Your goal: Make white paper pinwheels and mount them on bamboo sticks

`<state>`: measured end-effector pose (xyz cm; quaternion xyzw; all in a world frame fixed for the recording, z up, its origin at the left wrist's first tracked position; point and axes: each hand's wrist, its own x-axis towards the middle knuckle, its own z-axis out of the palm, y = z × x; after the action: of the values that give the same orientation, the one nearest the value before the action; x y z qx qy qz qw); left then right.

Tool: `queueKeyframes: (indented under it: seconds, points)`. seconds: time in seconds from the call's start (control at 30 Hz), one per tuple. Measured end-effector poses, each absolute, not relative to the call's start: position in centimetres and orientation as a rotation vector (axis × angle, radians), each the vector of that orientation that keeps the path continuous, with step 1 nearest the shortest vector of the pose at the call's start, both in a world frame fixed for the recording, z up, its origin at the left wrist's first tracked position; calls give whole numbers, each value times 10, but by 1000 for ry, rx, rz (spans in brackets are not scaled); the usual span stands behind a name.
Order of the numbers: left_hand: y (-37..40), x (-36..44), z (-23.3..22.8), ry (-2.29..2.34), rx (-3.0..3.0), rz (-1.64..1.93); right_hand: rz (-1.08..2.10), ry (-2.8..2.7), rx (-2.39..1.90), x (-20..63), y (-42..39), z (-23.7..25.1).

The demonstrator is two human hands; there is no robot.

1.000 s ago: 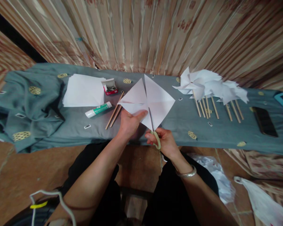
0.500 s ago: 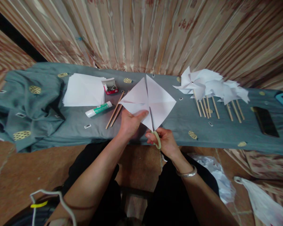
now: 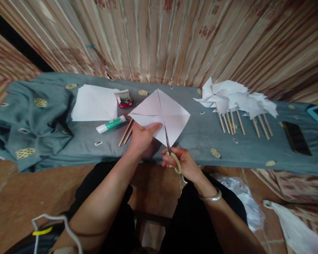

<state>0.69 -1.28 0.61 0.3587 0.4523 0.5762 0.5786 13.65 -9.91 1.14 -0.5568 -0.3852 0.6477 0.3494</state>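
We are in a home set up as a makeshift craft corner: striped curtains hang behind a low bench draped in a grey-green patterned cloth. On it lie a stack of white paper, a glue stick, wooden sticks and finished paper pinwheels, above a bare earthen-brown floor.

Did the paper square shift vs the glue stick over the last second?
Yes. The paper square slid left, toward the glue stick, and now covers more of the wooden sticks.

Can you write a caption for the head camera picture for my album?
Left hand holds a creased white paper square while the right hand snips it with scissors.
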Motion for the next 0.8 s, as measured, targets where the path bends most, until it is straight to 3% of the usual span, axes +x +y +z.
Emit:
queueKeyframes:
  seconds: [0.27,0.47,0.57,0.8]
  points:
    - [-1,-18,11,1010,709,1447,1894,-1208,-1509,181,-113,14]
    - [-14,-22,13,1009,800,1170,1062,-878,-1599,213,-103,8]
    - [-25,-16,13,964,836,1020,866,-843,-1579,220,-95,5]
    - [-37,-9,10,952,915,779,1240,-716,-1431,216,-86,17]
